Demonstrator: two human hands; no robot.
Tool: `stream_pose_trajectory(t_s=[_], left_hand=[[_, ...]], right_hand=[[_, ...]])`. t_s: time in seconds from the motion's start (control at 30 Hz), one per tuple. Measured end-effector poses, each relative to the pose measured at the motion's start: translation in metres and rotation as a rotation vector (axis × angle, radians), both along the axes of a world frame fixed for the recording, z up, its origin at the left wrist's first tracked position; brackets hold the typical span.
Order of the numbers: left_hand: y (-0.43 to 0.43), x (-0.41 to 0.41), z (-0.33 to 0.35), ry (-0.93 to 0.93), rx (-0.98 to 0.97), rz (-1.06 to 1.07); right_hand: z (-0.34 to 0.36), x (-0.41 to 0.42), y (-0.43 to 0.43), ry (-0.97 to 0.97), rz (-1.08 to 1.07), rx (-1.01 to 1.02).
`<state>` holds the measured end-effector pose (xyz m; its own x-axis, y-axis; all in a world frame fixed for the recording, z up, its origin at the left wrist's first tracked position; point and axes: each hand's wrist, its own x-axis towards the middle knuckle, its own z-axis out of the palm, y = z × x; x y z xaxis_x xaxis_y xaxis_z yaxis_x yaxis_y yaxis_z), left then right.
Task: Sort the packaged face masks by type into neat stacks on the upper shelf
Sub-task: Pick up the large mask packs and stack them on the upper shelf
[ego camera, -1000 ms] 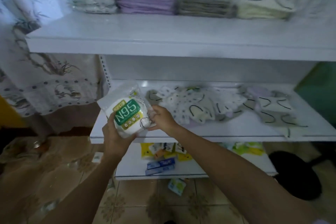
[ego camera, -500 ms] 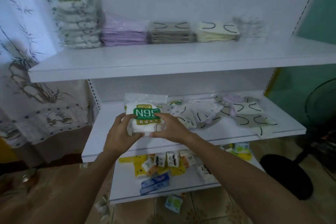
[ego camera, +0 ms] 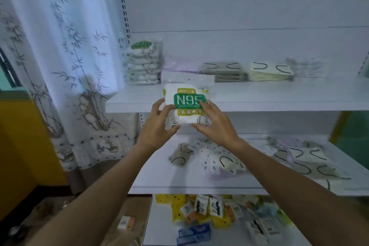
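Now, start from the biggest thing in front of you: the white metal upper shelf (ego camera: 259, 96) runs across at about the height of your hands, and below it the white lower shelf (ego camera: 159, 173) carries a loose scatter of unsorted masks (ego camera: 211, 162). To your left hangs a sheer bamboo-print curtain (ego camera: 60, 56).

Along the back of the upper shelf sit the sorted piles. At the far left is the tall N95 stack (ego camera: 142, 64) of white packs with green labels. Going right from it come the flat lilac stack (ego camera: 179, 65), the grey stack (ego camera: 221, 72) and the cream stack (ego camera: 269, 71). A last pile at the right end is too blurred to name.

You hold the white, plastic-wrapped N95 packet (ego camera: 187, 102) with a green label in the air, in front of the shelf's front edge, label facing you and reading upright. Your left hand (ego camera: 157, 126) curls round its lower left edge, and your right hand (ego camera: 215, 124) pinches its lower right edge, fingers on the face.

What the coming move turns on, I judge: the matching stack lies up and to the left of the packet, on your left hand's side. Those packs lie flat, so your upright packet likely needs tipping face-up as it travels.
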<state>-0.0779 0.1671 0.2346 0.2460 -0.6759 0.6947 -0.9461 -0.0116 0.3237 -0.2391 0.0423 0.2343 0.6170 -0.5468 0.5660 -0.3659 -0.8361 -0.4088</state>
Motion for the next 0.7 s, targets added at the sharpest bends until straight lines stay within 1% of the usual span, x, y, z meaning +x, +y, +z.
stream_pose_trajectory(t_s=[0.1, 0.23, 0.33, 0.47, 0.57, 0.7], left_hand=[[-0.002, 0.021, 0.006, -0.028, -0.001, 0.016], [-0.008, 0.06, 0.009, -0.045, 0.008, 0.026], [-0.019, 0.093, 0.014, -0.019, 0.012, 0.071], [-0.034, 0.139, 0.022, 0.058, 0.035, 0.153], [-0.046, 0.172, 0.028, 0.113, 0.094, 0.221], [-0.067, 0.206, 0.034, 0.211, 0.248, 0.321]], right_hand=[[0.011, 0.023, -0.002, -0.052, 0.033, 0.006], [0.022, 0.064, -0.017, 0.028, 0.031, -0.019], [0.028, 0.104, -0.028, 0.088, 0.05, 0.015], [0.038, 0.162, -0.048, 0.115, 0.088, 0.028], [0.046, 0.204, -0.065, 0.223, 0.099, 0.062], [0.052, 0.249, -0.088, 0.365, 0.099, 0.119]])
